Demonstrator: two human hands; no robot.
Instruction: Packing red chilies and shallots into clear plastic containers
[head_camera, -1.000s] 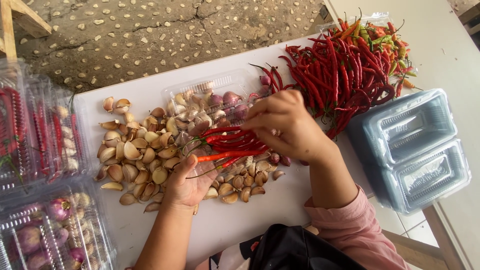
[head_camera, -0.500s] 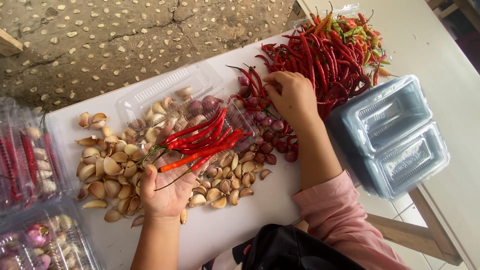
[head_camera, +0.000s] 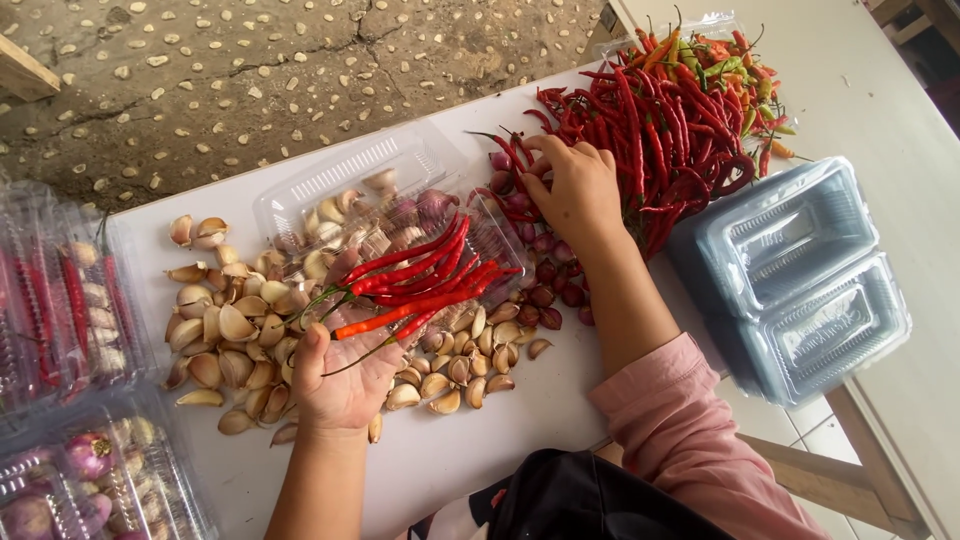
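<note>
My left hand (head_camera: 345, 375) lies palm up over the garlic cloves (head_camera: 240, 335) and holds a bunch of long red chilies (head_camera: 415, 280) by their stems. The chilies' tips reach over an open clear plastic box (head_camera: 345, 180) that has garlic and shallots in it. My right hand (head_camera: 572, 185) rests on the near edge of a big heap of red chilies (head_camera: 660, 120) at the far right, fingers curled into it. Small purple shallots (head_camera: 550, 285) lie just below that hand.
The white table (head_camera: 470, 450) carries filled clear boxes (head_camera: 70, 300) at the left edge and a stack of empty clear boxes (head_camera: 800, 280) at the right. Beyond the table is cracked, pebbled ground (head_camera: 250, 70).
My right hand has left the bunch and moved right and away to the chili heap. My left hand keeps the bunch, now tilted over the open box.
</note>
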